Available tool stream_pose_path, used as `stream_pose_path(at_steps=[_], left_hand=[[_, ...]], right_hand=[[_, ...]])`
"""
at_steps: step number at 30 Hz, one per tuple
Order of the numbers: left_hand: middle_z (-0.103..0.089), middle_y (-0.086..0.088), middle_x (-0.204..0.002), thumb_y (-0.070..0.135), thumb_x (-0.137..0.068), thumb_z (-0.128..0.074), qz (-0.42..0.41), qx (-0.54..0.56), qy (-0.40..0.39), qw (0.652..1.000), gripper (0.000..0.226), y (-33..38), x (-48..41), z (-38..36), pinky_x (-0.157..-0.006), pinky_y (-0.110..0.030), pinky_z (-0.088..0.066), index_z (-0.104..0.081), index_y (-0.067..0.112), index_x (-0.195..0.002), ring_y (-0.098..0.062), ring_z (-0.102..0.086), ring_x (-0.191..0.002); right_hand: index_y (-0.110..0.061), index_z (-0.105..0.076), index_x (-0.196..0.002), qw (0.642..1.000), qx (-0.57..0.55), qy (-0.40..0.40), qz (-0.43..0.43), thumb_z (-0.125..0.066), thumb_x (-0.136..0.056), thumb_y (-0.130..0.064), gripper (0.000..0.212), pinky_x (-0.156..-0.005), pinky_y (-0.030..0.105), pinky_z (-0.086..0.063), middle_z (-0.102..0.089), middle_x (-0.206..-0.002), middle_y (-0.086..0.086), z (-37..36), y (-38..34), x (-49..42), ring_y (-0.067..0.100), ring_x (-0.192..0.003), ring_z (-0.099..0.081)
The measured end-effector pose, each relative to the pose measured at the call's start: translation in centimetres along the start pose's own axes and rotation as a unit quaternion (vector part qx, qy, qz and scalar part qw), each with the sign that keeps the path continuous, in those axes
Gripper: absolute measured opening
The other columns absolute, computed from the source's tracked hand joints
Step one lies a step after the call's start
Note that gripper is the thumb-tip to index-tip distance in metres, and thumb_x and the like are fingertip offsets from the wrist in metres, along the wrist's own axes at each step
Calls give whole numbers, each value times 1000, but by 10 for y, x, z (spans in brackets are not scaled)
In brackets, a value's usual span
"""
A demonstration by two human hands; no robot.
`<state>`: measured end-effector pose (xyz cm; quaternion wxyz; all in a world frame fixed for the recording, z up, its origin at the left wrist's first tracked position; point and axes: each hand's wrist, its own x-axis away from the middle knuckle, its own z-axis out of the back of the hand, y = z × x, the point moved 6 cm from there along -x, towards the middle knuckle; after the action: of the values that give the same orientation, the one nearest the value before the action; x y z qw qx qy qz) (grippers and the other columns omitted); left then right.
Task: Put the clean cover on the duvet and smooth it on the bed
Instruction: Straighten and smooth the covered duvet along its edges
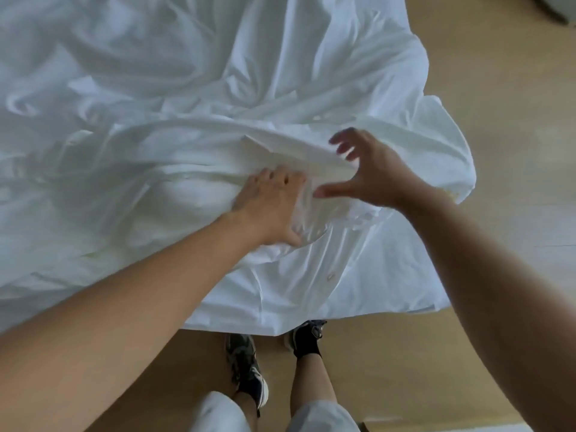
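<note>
Now left hand (271,207) grips the bunched cover (187,135), fingers curled in under its folded edge (296,154). Edge runs roughly left-right. Right hand (371,173) hovers just right of that edge's loose end, fingers spread wide, holding nothing. It's nearer, so it probably grabs next.

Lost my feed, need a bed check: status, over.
Left hand grips the cover, fingers curled into a fold. Right hand open, spread above it. Cover crumpled, not yet smoothed. Nothing seen in the way.
</note>
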<state>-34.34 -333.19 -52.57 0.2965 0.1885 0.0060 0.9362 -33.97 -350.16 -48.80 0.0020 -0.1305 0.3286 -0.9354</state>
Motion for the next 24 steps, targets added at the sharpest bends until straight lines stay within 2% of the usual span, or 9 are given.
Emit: stream_pose_path(at_steps=[2,4,7,11,15,17,19,22,24], left_hand=[[-46,-5,-137,40,-78,-75,-28,-69,-85,994,76,8,3,-46,-101,-40,-36,-34,25,-139,-28,-46,-123],[-51,-6,-136,20,-87,-65,-17,-114,-123,986,67,1,13,-73,-105,-41,-38,-32,26,-145,-30,-51,-125],[-58,-5,-131,17,-86,-64,4,-118,-160,980,71,-16,14,-88,-101,-40,-45,-33,27,-148,-29,-55,-123],[-53,0,-133,65,-77,-69,5,50,-276,960,74,-21,-4,-93,-92,-36,-46,-47,28,-137,-24,-53,-120],[-39,-1,-143,87,-63,-61,63,83,-194,975,99,-11,-22,-87,-107,-48,-39,-35,37,-144,-28,-40,-134],[-29,-5,-144,79,-68,-64,35,35,-161,986,102,15,-22,-97,-104,-54,-38,-19,42,-151,-32,-30,-136],[-23,-9,-146,64,-78,-64,20,6,-118,993,98,31,-27,-104,-101,-54,-39,-8,43,-155,-34,-26,-136],[-19,-11,-148,44,-79,-65,-5,-6,-64,998,100,47,-34,-107,-104,-56,-36,-1,42,-156,-37,-27,-134],[-14,-12,-154,37,-76,-65,-51,-26,-40,998,103,62,-35,-111,-108,-59,-31,-1,39,-157,-38,-23,-137]], right_hand=[[-30,-58,-118,968,158,-194,-37,-81,-59,-71,76,-82,32,-47,-64,-106,-3,-64,30,-2,21,-97,-61],[-27,-63,-112,940,259,-220,-27,-74,-80,-57,46,-79,33,-46,-67,-113,2,-112,56,14,29,-104,-64],[-25,-68,-107,955,240,-166,-47,-60,-92,-47,28,-82,36,-49,-67,-119,2,-141,78,28,30,-107,-64],[-26,-74,-91,987,157,14,14,-60,-87,-54,31,-82,40,-48,-69,-98,1,-114,80,12,30,-96,-64],[-36,-54,-137,969,247,21,-3,-58,-85,-61,58,-108,50,-32,-49,-146,-3,-107,104,1,29,-134,-42],[-26,-57,-135,975,211,62,22,-60,-88,-54,54,-105,49,-40,-56,-139,4,-102,102,7,32,-128,-49],[-12,-68,-113,972,111,197,58,-63,-93,-37,32,-83,44,-52,-68,-109,10,-81,100,27,33,-99,-63],[-6,-63,-96,895,-54,424,-128,-58,-97,-37,31,-76,39,-48,-58,-92,7,-39,146,68,30,-85,-59],[-11,-61,-109,717,-265,491,-418,-52,-89,-66,59,-83,37,-51,-57,-99,-1,-35,195,94,24,-92,-62]])
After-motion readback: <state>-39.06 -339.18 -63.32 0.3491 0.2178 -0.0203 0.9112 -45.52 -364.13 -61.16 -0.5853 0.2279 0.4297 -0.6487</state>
